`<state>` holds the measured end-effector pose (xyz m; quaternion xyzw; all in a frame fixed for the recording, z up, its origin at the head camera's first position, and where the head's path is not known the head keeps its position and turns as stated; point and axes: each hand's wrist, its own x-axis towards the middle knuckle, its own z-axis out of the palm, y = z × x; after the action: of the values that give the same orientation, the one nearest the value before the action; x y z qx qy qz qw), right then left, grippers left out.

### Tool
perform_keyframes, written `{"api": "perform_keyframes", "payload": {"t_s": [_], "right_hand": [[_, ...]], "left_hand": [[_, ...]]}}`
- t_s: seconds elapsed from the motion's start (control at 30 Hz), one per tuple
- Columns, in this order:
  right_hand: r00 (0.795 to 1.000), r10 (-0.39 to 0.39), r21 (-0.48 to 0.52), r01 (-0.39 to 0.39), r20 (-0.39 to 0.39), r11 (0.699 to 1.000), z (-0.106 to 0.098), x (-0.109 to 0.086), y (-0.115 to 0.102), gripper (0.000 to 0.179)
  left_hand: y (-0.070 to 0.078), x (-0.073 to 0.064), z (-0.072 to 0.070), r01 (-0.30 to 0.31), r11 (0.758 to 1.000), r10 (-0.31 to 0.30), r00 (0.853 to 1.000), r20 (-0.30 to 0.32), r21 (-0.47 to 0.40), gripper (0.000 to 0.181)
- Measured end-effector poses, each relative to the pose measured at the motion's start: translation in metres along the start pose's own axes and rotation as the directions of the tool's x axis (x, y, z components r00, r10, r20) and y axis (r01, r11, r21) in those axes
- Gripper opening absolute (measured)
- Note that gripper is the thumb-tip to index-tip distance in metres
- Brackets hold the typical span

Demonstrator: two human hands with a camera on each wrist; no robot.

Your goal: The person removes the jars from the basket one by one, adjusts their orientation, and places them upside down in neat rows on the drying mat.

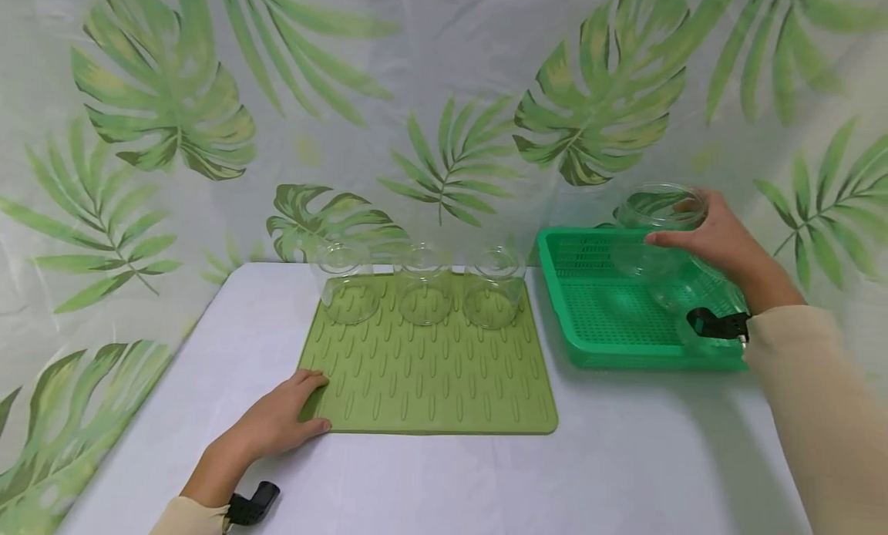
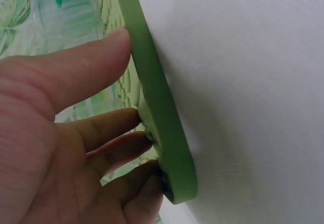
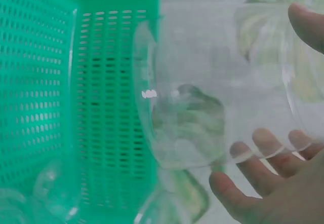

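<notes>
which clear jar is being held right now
The jar in the right hand, by the green basket; three others stand on the mat, and at least one more is in the basket.

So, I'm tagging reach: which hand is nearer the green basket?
Right. The right hand is by the green basket, holding a clear jar; the left hand is farther, touching the near left corner of the green mat.
</notes>
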<state>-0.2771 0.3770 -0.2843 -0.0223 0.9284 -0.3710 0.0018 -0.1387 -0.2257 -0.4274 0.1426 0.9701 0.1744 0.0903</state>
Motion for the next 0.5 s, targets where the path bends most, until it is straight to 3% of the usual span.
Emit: {"api": "perform_keyframes", "payload": {"t_s": [0.2, 0.5], "right_hand": [[0.993, -0.057, -0.063, 0.051, -0.1, 0.997, -0.003, -0.008, -0.01, 0.112], [0.973, -0.148, -0.078, 0.136, -0.177, 0.988, 0.006, -0.022, -0.024, 0.11]], "left_hand": [[0.0, -0.001, -0.001, 0.002, 1.0, -0.002, 1.0, -0.004, 0.002, 0.065], [0.001, -0.002, 0.001, 0.001, 1.0, -0.001, 1.0, -0.011, 0.008, 0.065]]}}
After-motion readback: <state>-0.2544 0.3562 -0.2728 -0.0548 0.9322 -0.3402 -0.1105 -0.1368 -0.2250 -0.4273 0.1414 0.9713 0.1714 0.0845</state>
